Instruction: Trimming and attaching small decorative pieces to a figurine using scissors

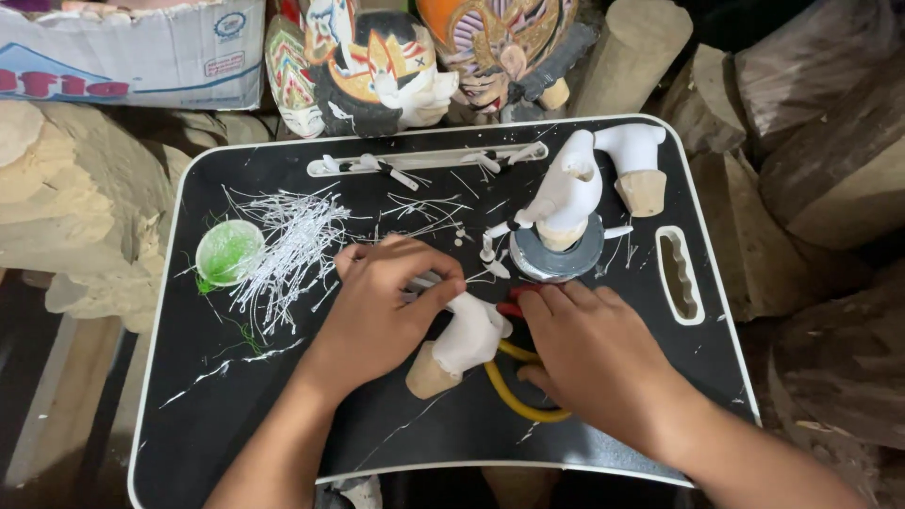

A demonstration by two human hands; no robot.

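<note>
- A black lap tray with a white rim [236, 452] sits among rough pale wood blocks, with painted carved masks [377, 66] and a cardboard box [141, 47] beyond its twelve o'clock edge.
- The left hand [382, 306] lies near the tray's centre, fingers curled together and clamped on the white-painted carved wooden piece with a bare tapered base [457, 344], apparently to steady it; thumb and forefinger also seem to pinch a thin white stick.
- The right hand [594, 353], at four o'clock from that piece, rests fingers together over a tool with yellow and red handles [514, 396]; whether they grip it I cannot tell.
- At one o'clock, a second white carved piece [566, 193] stands on a grey tape roll [556, 259], likely as a stand, and a third [636, 165] lies beside it.
- At nine o'clock, a heap of thin white slivers [292, 245] lies just beside a small round green-smeared dish [228, 253], both within reach.
</note>
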